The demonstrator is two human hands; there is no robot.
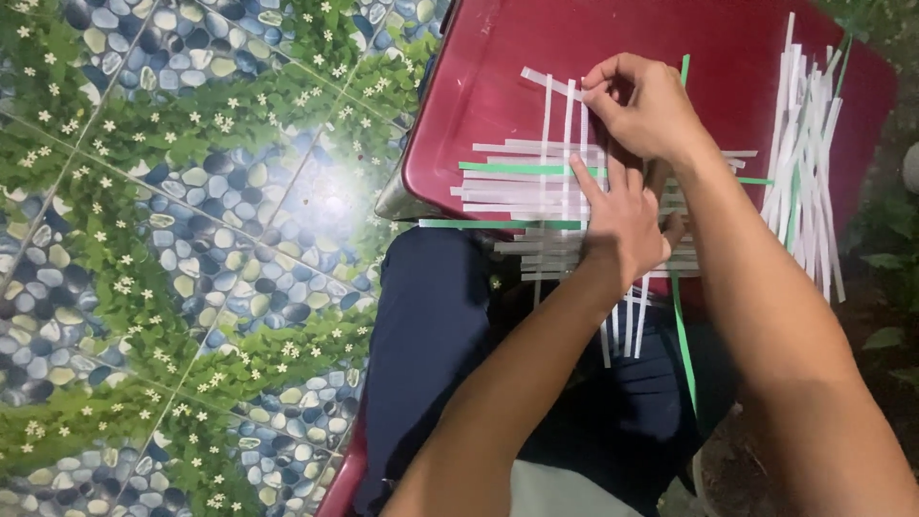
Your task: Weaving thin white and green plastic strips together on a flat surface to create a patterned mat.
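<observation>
Pinching a white strip, right hand fingers together, left hand flat on weave

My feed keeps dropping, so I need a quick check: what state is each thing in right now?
Woven paper mat: partly woven, lying flat on the red surface, strip ends loose.
Left hand: pressed flat on the mat, index finger extended.
Right hand: fingers pinching a white strip at the mat's top edge.
Loose strip pile: unwoven, heaped at the right.
Red surface: flat, carrying mat and pile.
</observation>
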